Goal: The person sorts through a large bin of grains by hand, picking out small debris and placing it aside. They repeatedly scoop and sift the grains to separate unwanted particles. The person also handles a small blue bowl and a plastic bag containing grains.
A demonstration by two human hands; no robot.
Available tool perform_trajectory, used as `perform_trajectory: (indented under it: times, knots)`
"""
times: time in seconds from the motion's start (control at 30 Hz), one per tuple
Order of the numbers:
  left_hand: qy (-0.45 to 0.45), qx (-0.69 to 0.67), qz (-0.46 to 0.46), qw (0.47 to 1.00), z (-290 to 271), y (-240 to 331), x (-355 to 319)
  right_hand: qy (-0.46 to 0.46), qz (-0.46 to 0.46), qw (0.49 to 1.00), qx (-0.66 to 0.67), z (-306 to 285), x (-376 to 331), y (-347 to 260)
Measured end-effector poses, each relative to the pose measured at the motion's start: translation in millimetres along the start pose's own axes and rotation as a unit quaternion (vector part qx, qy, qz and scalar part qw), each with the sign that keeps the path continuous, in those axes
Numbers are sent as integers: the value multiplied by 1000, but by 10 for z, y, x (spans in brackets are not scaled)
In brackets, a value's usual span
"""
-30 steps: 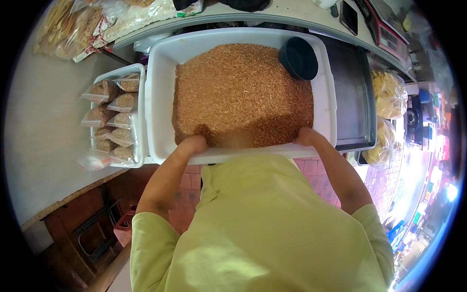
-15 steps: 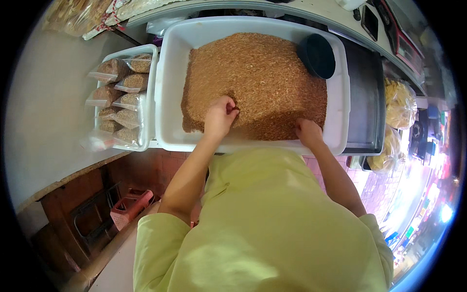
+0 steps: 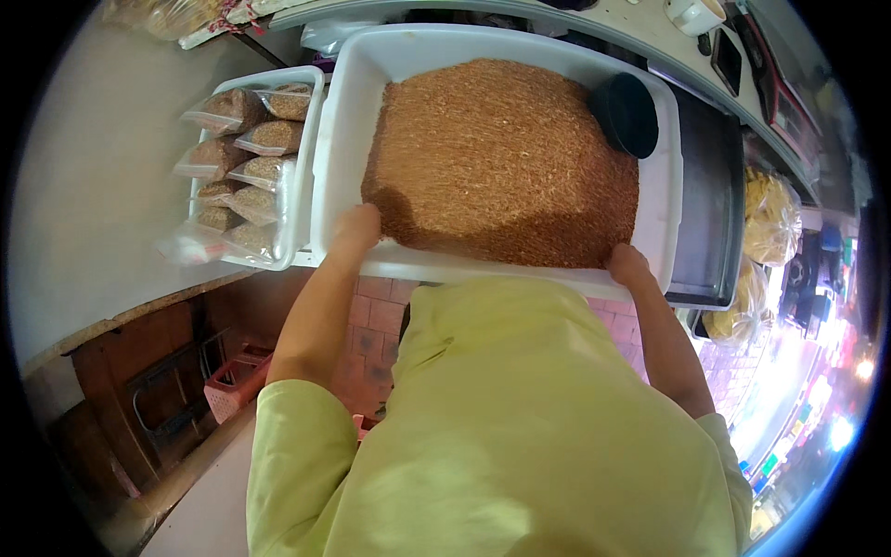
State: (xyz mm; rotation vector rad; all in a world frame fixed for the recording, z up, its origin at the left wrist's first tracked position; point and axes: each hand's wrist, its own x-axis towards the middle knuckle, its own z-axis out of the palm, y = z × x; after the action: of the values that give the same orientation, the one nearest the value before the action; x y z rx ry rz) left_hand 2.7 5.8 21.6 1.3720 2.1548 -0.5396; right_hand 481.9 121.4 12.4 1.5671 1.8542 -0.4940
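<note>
A large white plastic tub (image 3: 347, 121) in front of me holds a wide, flat heap of loose brown grain or husk-like bits (image 3: 506, 158). At the heap's near left corner is my left hand (image 3: 358, 226), slightly blurred, its fingers turned away and mostly hidden. My right hand (image 3: 629, 264) is at the near right corner, by the tub's near rim, its fingers curled against the edge of the heap. What is inside those fingers is hidden. A dark green round bowl (image 3: 626, 115) rests tilted in the far right part of the tub.
A smaller white tray (image 3: 313, 139) on the left holds several clear bags of grain (image 3: 269, 137). A dark metal tray (image 3: 710, 200) lies right of the tub, with yellowish filled bags (image 3: 772, 218) beyond. The far shelf carries a white mug (image 3: 694, 16) and a phone (image 3: 727, 61).
My left hand has moved left from the heap, where its fingers were pinched, to its near left corner. My right hand has shifted slightly right and nearer. The whole view has shifted a little.
</note>
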Motion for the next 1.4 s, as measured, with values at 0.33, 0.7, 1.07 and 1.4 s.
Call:
perform_trajectory:
  times: [0.33,0.7,1.07,1.4]
  knots:
    - [100,-351,142,920,-193,726,-309,63,18,996,58,-346,-292,-272]
    - [123,-357,148,914,-144,920,-249,199,-66,972,109,-550,-665,-500]
    - [-75,-659,71,745,-241,734,-378,140,-14,985,98,-310,-326,-239]
    - [-283,-880,163,344,-755,948,-966,340,-399,751,402,-1477,-1355,-1620]
